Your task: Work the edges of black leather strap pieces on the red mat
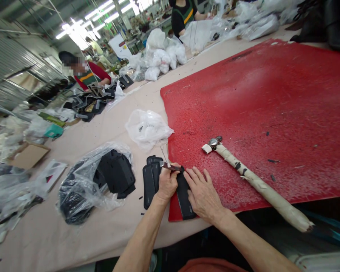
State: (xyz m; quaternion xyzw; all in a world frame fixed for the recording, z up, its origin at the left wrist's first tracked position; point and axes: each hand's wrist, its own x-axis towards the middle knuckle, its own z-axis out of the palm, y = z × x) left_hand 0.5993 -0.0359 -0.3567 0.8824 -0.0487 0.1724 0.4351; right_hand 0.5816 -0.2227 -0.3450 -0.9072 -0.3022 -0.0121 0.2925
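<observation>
My left hand [166,183] is closed around a small knife-like tool [171,166] whose tip points right, over a black leather strip [185,200]. My right hand [201,192] lies flat on that strip, fingers spread, pressing it down at the near-left corner of the red cutting mat [260,113]. A small stack of black leather pieces [150,180] sits just left of my left hand. A hammer [255,181] with a paper-wrapped handle lies on the mat to the right of my hands, head pointing away.
A clear plastic bag with black pieces [96,181] lies at the left, a crumpled white bag [147,128] beyond the stack. Two other people work at the far end among white bags [164,56] and black parts. The table edge runs near my forearms.
</observation>
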